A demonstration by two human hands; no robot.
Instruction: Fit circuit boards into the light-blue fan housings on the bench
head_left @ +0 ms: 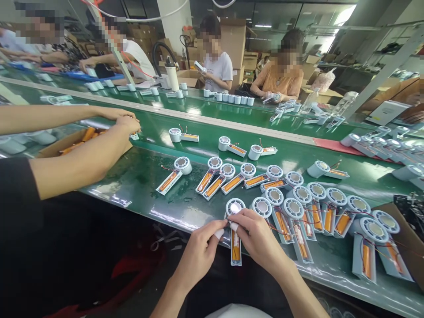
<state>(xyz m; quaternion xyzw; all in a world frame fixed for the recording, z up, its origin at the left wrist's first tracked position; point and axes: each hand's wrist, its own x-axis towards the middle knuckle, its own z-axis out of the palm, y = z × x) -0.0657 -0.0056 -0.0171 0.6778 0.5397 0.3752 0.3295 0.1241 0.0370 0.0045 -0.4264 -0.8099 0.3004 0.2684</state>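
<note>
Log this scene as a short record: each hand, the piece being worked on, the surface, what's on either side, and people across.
Left hand: fingertips at the near fan's neck, thumb tip covered in white
Right hand: fingertips at the same neck, thumb tip also white
Near fan: handle toward the person, orange inside; detail between the fingertips too small to tell
Surface: glossy green bench
Right: more fans, many showing orange inside
Left: another person's arms by a carton
Across: several people, one in a white top

L hand point(200, 249) & R hand point(258, 232) w/ wht thumb wraps point(219, 233), lt-grey garment point(238, 312).
</note>
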